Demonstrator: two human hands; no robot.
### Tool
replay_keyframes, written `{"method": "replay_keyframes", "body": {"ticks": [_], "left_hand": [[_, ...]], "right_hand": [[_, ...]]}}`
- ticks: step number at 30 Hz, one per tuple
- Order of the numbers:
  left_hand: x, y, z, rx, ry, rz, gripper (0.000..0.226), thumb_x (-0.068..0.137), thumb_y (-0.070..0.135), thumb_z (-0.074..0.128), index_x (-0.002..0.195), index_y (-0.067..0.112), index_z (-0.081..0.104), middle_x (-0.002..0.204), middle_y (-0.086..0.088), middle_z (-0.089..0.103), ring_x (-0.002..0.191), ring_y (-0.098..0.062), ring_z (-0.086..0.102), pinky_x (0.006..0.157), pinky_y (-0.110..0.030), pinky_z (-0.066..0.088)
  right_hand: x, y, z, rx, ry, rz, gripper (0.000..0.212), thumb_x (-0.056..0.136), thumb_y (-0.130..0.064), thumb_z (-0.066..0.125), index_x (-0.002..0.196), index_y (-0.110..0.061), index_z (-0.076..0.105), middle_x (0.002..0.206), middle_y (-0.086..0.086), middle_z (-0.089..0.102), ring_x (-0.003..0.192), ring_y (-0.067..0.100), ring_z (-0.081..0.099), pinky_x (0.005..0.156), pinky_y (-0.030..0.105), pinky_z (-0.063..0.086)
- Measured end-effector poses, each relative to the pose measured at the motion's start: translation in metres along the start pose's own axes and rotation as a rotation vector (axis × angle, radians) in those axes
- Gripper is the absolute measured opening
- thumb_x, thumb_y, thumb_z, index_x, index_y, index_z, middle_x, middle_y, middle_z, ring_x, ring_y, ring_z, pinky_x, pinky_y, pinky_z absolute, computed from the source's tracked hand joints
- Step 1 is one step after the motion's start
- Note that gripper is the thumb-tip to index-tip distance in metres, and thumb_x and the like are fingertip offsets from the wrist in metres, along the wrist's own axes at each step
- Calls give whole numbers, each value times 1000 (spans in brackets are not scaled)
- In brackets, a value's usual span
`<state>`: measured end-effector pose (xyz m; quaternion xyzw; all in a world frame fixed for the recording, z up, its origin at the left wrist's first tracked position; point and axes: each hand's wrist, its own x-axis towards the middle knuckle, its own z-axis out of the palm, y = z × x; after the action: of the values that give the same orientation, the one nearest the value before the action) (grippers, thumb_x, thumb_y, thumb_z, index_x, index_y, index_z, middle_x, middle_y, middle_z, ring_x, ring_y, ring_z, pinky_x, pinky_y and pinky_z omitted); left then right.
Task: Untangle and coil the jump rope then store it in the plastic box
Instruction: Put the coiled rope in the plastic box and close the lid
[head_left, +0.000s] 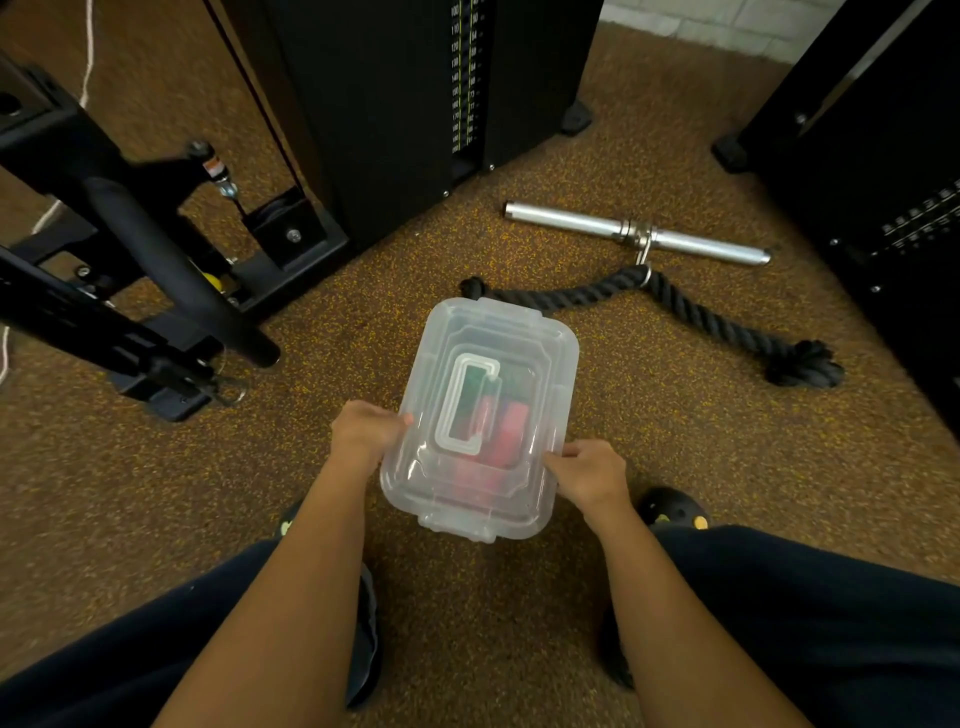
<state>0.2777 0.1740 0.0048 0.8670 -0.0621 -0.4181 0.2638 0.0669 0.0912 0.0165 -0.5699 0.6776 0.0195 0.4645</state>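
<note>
The translucent plastic box (563, 358) lies straight ahead between both hands, its long axis running away from the person. Its ribbed, round-cornered lid (467, 322) is on. The left grip (366, 434) curls over the left rim and the right grip (589, 475) pinches the right rim. Both are on the near half, equally close. Blurred red and green shapes (506, 436) inside are probably the jump rope. Below is speckled rubber floor (675, 467). Whether the box rests on it cannot be told.

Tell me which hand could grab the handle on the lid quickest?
Probably the left hand: its thumb rests on the plastic box lid right beside the handle. The right hand grips the near corner, farther away.
</note>
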Motion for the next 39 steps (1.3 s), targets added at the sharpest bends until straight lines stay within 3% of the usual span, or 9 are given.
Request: {"method": "replay_keyframes", "body": {"ticks": [7,11,14,17,22,24,27,33,39], "left_hand": [[4,-2,2,-51,-104,-15,28,86,19,61,106,0,64,118,-19,63,106,-34,60,97,-44,46],[-6,-19,-6,-275,-247,-51,20,85,29,63,94,11,66,110,-14,68,99,-29,65,94,-43,49],[-13,-38,-7,-395,-314,-70,37,85,43,58,101,12,66,105,-10,71,97,-26,67,90,-41,51],[-18,-53,-3,-420,-370,-84,42,82,54,53,100,18,67,110,-5,69,99,-20,65,83,-35,51],[-30,-68,1,-108,-640,-374,95,50,77,57,118,11,48,119,-11,57,106,-27,58,84,-38,51],[-32,-68,5,-100,-761,-405,95,51,73,60,120,9,49,117,-13,61,106,-27,60,85,-37,52],[-28,-66,8,-95,-744,-373,83,56,65,66,117,10,55,114,-10,65,105,-23,62,92,-37,50],[-22,-51,2,-139,-719,-353,75,58,49,73,118,8,54,108,-15,69,100,-25,65,86,-36,52],[-18,-33,-3,-160,-480,-290,77,69,46,73,129,6,43,119,-17,58,114,-30,54,95,-41,46]], "right_hand": [[25,-8,-4,62,-212,183,23,73,0,62,95,4,64,100,20,69,87,31,69,76,44,59],[28,-27,-15,53,-288,184,56,78,0,61,130,-1,43,128,15,53,115,30,53,82,34,48],[43,-49,-23,30,-105,16,86,79,-14,64,147,-13,11,152,14,20,138,36,25,106,45,35],[63,-79,-25,-116,45,-256,83,85,-27,60,148,-17,8,155,13,10,143,33,11,114,45,22],[96,-118,-12,-436,-4,-476,84,88,-42,55,149,-13,5,158,11,7,146,31,2,119,46,10],[104,-123,-4,-579,-81,-478,84,89,-50,50,149,-14,4,159,9,5,146,31,1,119,48,6],[107,-118,4,-740,-167,-470,79,90,-58,39,149,-16,8,158,8,11,145,29,10,119,48,8],[101,-101,-11,-745,-91,-415,78,88,-64,35,147,-17,16,156,8,20,141,32,23,113,47,23],[85,-67,-25,-601,35,-221,76,89,-61,33,145,-11,20,151,15,28,136,36,31,107,48,28]]}}
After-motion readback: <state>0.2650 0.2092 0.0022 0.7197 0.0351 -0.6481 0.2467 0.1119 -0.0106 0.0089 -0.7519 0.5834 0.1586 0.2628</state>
